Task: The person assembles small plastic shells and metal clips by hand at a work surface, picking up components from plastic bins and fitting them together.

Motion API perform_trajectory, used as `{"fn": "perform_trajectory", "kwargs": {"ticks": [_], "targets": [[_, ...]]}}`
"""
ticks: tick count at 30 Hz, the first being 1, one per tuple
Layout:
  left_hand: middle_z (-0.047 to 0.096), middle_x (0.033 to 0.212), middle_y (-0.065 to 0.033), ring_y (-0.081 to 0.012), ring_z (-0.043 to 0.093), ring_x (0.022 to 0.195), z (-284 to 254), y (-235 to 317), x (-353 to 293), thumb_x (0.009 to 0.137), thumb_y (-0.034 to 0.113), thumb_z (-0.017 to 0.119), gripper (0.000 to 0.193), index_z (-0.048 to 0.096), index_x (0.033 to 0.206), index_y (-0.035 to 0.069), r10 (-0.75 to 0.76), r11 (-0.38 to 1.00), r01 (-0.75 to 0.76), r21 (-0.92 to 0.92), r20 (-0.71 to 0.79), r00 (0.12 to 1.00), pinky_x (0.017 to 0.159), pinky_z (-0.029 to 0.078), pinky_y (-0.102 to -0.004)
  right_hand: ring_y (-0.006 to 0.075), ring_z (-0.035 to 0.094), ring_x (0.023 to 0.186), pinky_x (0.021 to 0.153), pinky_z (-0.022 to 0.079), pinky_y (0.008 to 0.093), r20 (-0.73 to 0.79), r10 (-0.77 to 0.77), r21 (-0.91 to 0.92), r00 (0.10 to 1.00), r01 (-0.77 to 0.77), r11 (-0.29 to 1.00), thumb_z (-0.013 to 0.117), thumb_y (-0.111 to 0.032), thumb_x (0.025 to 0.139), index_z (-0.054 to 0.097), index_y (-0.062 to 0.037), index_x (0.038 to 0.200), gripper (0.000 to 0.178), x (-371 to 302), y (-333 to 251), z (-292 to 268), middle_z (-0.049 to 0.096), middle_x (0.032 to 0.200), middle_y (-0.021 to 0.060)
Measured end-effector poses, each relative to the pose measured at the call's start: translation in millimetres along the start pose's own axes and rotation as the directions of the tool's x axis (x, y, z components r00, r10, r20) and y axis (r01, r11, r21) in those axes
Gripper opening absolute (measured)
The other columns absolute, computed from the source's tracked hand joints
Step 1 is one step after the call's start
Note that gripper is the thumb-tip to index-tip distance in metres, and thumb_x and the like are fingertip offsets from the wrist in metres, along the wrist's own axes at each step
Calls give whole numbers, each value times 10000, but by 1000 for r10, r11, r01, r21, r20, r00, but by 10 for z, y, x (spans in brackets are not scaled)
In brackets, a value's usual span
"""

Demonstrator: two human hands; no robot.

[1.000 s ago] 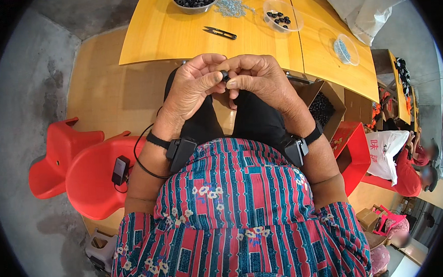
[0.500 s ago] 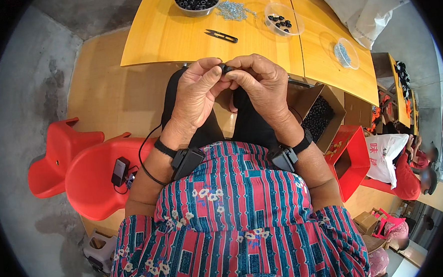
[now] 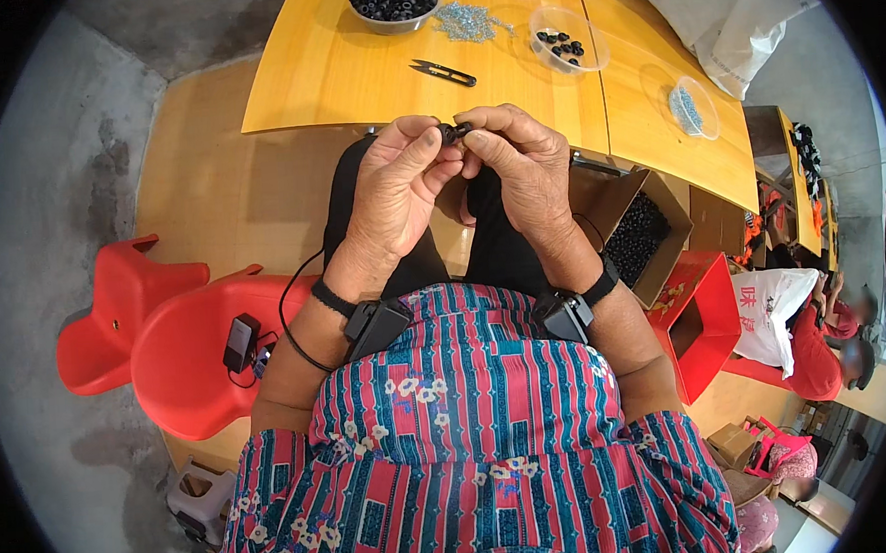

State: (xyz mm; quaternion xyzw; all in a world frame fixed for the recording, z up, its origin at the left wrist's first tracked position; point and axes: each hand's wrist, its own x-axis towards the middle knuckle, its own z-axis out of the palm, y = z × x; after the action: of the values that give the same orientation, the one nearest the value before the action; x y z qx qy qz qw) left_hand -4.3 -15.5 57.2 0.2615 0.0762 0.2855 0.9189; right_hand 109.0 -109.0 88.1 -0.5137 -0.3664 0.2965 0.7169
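Just off the table's near edge, a small black ring-like part [image 3: 451,133] sits between my fingertips. My left hand [image 3: 390,189] pinches it from the left with thumb and forefinger. From the other side, my right hand [image 3: 525,167] grips it with thumb and fingertips; whether it is one piece or two is too small to tell. Beyond my hands, black thread snips [image 3: 444,72] lie on the yellow table [image 3: 337,72]. Farther off are a bowl [image 3: 398,24] heaped with black parts, a loose pile of small bluish clear pieces [image 3: 465,22] and a clear tub [image 3: 594,50] holding several black parts.
At right, a clear dish [image 3: 708,130] holds bluish pieces. Below the table stand a cardboard box [image 3: 674,204] of black parts and a red box [image 3: 710,298]. Red chairs [image 3: 182,355] are at left. Other people [image 3: 818,357] sit at far right, near a white bag [image 3: 765,310].
My fingertips have shifted around the black part, and more of it shows between them. My right hand has turned slightly. Both forearms stay nearly in place.
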Motion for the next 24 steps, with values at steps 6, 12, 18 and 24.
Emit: {"fn": "perform_trajectory", "kwargs": {"ticks": [6, 12, 18, 24], "targets": [[636, 900, -71, -124, 641, 803, -6, 0, 0, 891, 81, 577, 83, 563, 962, 41, 13, 1000, -13, -8, -2, 1000, 743, 539, -227, 94, 596, 633, 579, 488, 195, -9, -1, 17, 1000, 1, 1000, 624, 27, 809, 671, 21, 945, 144, -2, 30, -2, 611, 806, 69], [636, 896, -68, -122, 640, 802, 27, 10, -7, 891, 87, 580, 76, 561, 951, 45, 22, 1000, -22, -2, -8, 1000, 743, 538, -227, 100, 602, 642, 583, 490, 195, -1, -21, -22, 1000, 21, 1000, 625, 38, 803, 674, 19, 938, 146, -5, 27, -2, 610, 799, 71], [636, 875, -63, -115, 636, 796, 29, -7, -8, 904, 105, 563, 75, 558, 956, 51, 31, 999, -30, 26, -11, 999, 747, 536, -220, 106, 603, 651, 591, 492, 198, 0, -19, -7, 1000, 19, 1000, 626, 41, 801, 675, 24, 934, 143, -7, 45, -15, 613, 806, 75], [635, 889, -67, -120, 636, 797, 27, -15, -4, 894, 94, 577, 72, 558, 944, 46, 31, 999, -30, 24, -21, 999, 744, 534, -229, 110, 601, 652, 601, 493, 205, -12, 42, 83, 999, -41, 996, 625, 39, 801, 674, 30, 938, 146, -12, 85, -25, 614, 818, 82]]}}
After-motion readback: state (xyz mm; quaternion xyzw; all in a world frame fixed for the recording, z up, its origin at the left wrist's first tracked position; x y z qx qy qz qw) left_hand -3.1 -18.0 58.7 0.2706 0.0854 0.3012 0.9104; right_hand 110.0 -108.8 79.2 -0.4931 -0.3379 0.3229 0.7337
